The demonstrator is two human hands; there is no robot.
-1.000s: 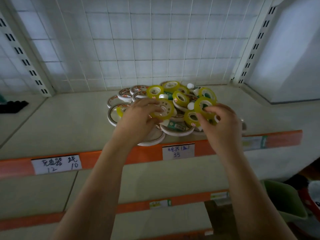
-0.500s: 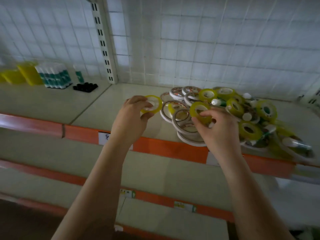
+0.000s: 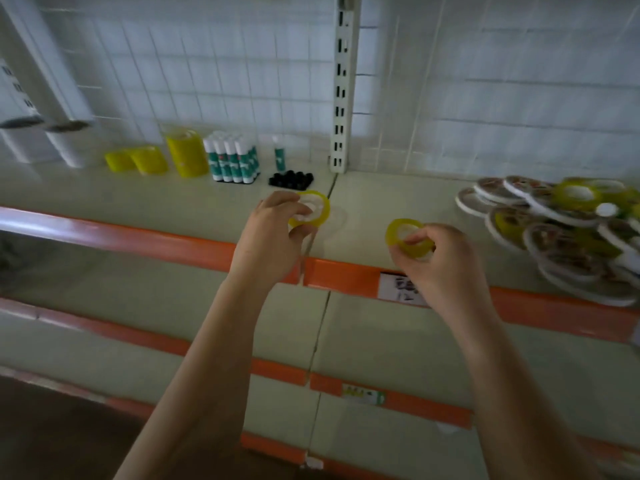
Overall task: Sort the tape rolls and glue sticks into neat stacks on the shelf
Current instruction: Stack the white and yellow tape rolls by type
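left hand (image 3: 273, 226): pinching 1 yellow tape roll (image 3: 309, 208)
right hand (image 3: 434, 258): gripping another roll (image 3: 408, 237)
target: yellow stacks (image 3: 183, 153), up-left; left hand nearer

Two hands (image 3: 268, 233) (image 3: 436, 261), two held yellow tape rolls (image 3: 313, 209) (image 3: 403, 235).

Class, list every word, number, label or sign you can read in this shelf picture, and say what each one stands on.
White handwritten price tag on the orange shelf edge, partly behind the right hand: blurred, perhaps "12", not certain.
Small green and white label on the lower orange shelf strip: too small to read.
Print on the white and green glue sticks: too small to read.
Print on the white flat tape rolls: blurred, unreadable.
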